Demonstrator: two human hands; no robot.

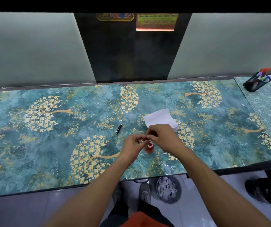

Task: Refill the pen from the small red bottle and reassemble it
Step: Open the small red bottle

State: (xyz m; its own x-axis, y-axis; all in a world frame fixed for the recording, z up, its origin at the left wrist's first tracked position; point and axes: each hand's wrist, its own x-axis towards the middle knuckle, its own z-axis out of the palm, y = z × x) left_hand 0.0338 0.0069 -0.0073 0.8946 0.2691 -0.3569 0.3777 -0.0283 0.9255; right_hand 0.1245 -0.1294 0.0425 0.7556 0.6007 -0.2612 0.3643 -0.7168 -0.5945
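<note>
Presently I have both hands, left hand (134, 142) and right hand (160, 136), pinched together on a small pen part just above the open red bottle (149, 148) on the bench (33, 145). Filling seems underway; next needs steady alignment. A black pen piece (118, 129) lies left of the bottle.

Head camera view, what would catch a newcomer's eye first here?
Two hands, the left hand and right hand, meet at the table's middle, pinching a small part just above the open small red bottle. A black pen piece lies left of them and a white tissue behind, on the teal floral table.
</note>
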